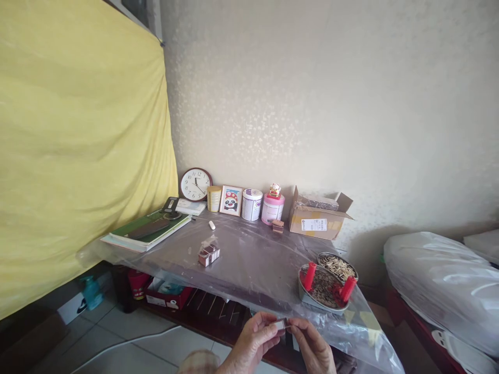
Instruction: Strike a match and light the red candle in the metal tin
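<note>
Near the table's front edge, my left hand (pixel 253 343) grips a small matchbox (pixel 280 324), white on its face with a dark brown side. Close against the box's right end, my right hand (pixel 312 345) has thumb and forefinger pinched on what looks like a thin matchstick (pixel 289 326). Beyond my hands, an oval metal tin (pixel 306 296) holds brown granules and two upright red candle stubs (pixel 310 276). Behind it, a round tin (pixel 353 270) is full of loose matchsticks (pixel 336 267). A plastic-wrapped pack of matchboxes (pixel 209 254) lies mid-table.
A clear plastic sheet (pixel 249 259) covers the table. Along the wall stand a clock (pixel 196 184), a framed panda picture (pixel 231 200), canisters (pixel 252 204) and an open cardboard box (pixel 319 221). Books (pixel 148 231) lie at left; a white plastic bag (pixel 440 285) bulges at right.
</note>
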A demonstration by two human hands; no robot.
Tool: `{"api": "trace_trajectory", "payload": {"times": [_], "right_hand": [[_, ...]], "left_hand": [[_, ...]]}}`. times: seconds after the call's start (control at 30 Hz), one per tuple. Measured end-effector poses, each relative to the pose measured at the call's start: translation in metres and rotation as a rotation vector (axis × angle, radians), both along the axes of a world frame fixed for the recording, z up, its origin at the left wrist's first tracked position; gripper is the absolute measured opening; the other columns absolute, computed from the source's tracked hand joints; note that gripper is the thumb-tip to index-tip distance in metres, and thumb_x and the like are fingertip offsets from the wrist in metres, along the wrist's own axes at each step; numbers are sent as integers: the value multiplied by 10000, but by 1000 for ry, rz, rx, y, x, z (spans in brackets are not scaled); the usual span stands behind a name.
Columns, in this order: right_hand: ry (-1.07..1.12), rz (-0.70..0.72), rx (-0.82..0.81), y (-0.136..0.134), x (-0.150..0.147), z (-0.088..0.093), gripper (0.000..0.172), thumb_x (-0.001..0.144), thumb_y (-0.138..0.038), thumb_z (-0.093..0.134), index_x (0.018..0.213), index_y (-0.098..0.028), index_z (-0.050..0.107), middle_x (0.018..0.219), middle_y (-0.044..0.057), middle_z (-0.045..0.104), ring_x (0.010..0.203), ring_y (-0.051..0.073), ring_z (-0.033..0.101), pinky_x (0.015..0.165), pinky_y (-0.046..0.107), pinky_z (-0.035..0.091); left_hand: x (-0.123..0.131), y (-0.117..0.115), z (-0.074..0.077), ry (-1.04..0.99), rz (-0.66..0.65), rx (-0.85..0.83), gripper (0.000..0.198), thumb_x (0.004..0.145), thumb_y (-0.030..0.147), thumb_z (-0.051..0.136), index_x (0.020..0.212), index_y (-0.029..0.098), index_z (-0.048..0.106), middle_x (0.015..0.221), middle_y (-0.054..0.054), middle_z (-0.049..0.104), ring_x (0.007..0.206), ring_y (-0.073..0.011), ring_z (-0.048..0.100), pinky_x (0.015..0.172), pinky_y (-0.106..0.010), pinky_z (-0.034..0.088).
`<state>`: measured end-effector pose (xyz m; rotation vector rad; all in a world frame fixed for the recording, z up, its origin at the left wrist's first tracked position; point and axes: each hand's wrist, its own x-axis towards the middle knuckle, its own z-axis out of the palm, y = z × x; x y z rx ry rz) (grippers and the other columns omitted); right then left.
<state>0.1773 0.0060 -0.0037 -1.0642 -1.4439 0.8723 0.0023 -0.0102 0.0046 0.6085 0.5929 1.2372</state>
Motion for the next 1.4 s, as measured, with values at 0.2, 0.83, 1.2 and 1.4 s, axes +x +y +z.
{"api": "trace_trajectory", "payload": {"times": [0.2, 0.83, 1.2, 1.4], "right_hand": [[50, -73, -53, 7, 4, 0, 316, 704, -491, 737, 848, -210, 733, 869, 47, 749, 825, 216, 686, 791, 268, 545], [-410, -330, 743, -41, -22, 91, 173, 882, -129, 548, 995, -237, 623, 924, 54, 690, 843, 169, 664, 769, 276, 530], [-301, -572, 484, -2, 14, 51, 201, 883, -355, 541, 843, -190, 650, 815, 55, 706, 769, 187, 670, 743, 303, 536], [-211, -466, 460, -23, -12, 64, 136, 876, -313, 572, 841, -203, 643, 844, 43, 700, 802, 176, 671, 778, 281, 530]], "left_hand": [[0, 0, 5, -18, 43, -5, 192, 673, 283, 786, 819, 178, 717, 861, -53, 751, 889, -202, 671, 881, -332, 443], [11, -3, 48, 13, 131, 22, 173, 696, 303, 766, 788, 180, 687, 763, -23, 727, 800, -163, 655, 795, -284, 459], [-12, -11, 58, 98, 167, 18, 220, 655, 345, 790, 778, 191, 695, 821, -27, 724, 846, -184, 646, 844, -315, 451], [-5, -19, 65, 105, 151, 35, 201, 688, 344, 765, 804, 196, 693, 832, -21, 719, 876, -187, 631, 846, -311, 446]]}}
